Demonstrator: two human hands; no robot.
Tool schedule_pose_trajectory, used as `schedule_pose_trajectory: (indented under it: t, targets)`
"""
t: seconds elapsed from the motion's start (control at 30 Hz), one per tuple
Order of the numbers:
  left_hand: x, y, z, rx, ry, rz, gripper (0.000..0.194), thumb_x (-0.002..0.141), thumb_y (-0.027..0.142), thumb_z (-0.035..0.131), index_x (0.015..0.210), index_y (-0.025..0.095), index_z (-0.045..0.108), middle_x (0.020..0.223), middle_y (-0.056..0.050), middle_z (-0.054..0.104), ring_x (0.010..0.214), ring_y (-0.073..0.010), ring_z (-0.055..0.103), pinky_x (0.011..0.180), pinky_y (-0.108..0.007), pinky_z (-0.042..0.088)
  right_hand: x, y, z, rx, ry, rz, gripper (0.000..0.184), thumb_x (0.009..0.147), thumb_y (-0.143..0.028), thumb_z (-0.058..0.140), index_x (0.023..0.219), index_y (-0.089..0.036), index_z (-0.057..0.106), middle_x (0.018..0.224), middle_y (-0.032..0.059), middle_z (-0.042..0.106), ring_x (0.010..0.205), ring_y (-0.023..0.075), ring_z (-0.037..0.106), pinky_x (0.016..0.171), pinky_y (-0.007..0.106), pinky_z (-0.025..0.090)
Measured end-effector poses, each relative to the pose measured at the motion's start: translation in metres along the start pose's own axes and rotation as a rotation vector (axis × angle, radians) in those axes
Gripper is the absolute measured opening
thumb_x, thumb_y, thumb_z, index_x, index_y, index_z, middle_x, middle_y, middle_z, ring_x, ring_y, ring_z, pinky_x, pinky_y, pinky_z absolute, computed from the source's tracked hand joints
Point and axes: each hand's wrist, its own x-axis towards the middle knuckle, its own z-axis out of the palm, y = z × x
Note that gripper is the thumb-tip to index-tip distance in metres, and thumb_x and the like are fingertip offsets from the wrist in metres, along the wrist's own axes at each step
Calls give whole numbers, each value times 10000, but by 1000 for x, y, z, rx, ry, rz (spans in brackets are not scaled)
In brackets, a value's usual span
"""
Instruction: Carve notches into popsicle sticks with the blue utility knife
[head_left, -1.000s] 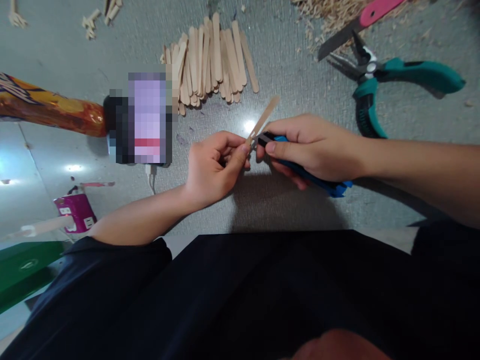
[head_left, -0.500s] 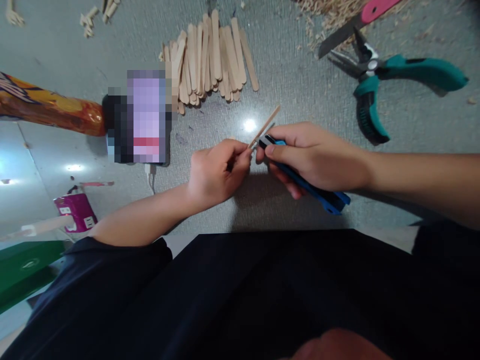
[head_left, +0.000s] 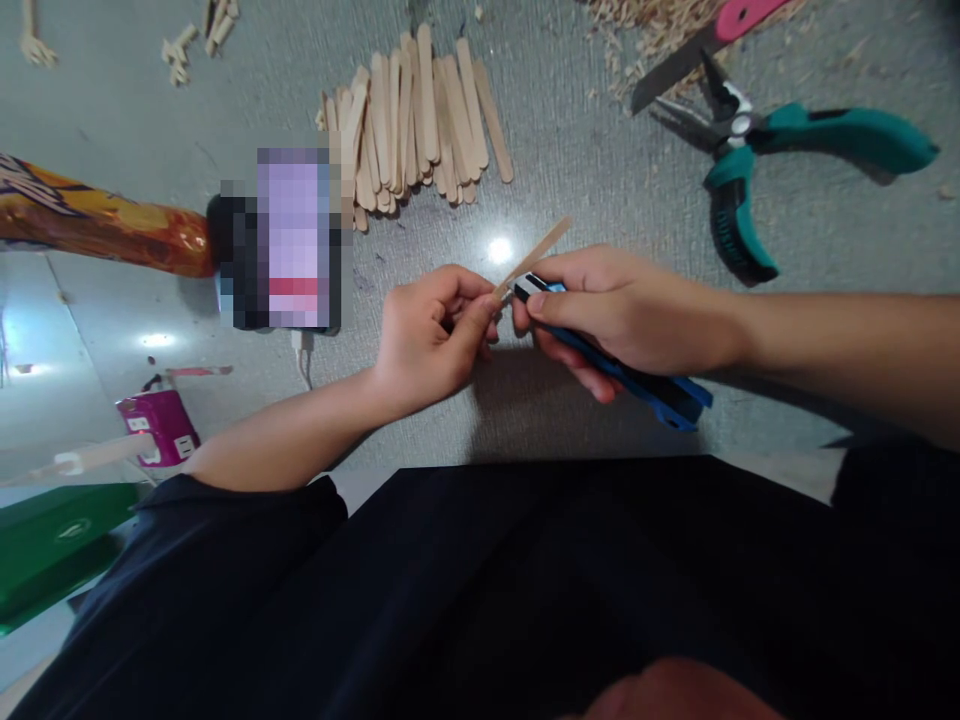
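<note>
My left hand (head_left: 431, 335) is closed in a pinch on the near end of a thin wooden stick (head_left: 538, 252) that slants up and to the right. My right hand (head_left: 615, 305) is wrapped round a blue utility knife (head_left: 645, 385); its black tip meets the stick right beside my left fingertips. The knife's blue handle sticks out behind my palm toward the lower right. Both hands hover low over the grey floor, in front of my dark-clothed lap.
A pile of flat wooden sticks (head_left: 412, 120) lies ahead. Teal-handled pliers (head_left: 757, 160), a pink-handled blade (head_left: 697, 45) and wood shavings (head_left: 652, 30) are at the upper right. At left are an orange wrapped cylinder (head_left: 97, 220), a blurred device (head_left: 289, 240), a purple box (head_left: 157, 425) and a green box (head_left: 52, 545).
The stick has turned slightly in my left fingers, its far end shifting right. My right hand with the knife has dropped a little. The view has drifted slightly.
</note>
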Motion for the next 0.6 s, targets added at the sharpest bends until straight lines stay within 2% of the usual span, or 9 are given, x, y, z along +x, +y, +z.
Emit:
schedule_pose_trajectory:
  t: [0.1,0.23,0.37,0.53,0.6]
  targets:
    - [4,-1,-1,-63,-25,-49,475,1138,673,772,968,230,747,746,-31,790,493,-124,651,458,-279,492,1,-1,-3,-41,-6,-21,341,1192,-400,778,921,-241,645,611,-42,639,376,146,605,386,293,421]
    - [7,2,-4,-96,-39,-42,458,1130,636,799,942,221,752,713,-19,766,460,-106,600,434,-264,443,3,-1,-6,-120,25,-45,309,1200,-339,758,929,-232,656,596,-46,642,358,142,601,362,279,409]
    - [9,5,-5,-150,-42,-37,488,1124,644,816,919,204,773,680,-9,745,440,-88,566,417,-237,410,4,1,-8,-111,-5,-88,276,1196,-316,759,953,-222,670,603,-53,644,370,127,600,375,260,414]
    - [11,5,-4,-279,-50,-57,531,1064,699,883,933,192,798,682,-13,756,455,-89,599,427,-224,455,4,4,-8,-66,-132,-97,241,1207,-375,757,1033,-216,704,629,-61,648,372,120,584,376,252,402]
    - [12,4,-4,-307,-30,-81,535,1037,709,910,941,195,797,693,-10,769,448,-84,602,429,-221,472,3,4,-7,-56,-104,-126,247,1199,-378,768,1024,-219,695,639,-61,647,386,117,586,386,252,416]
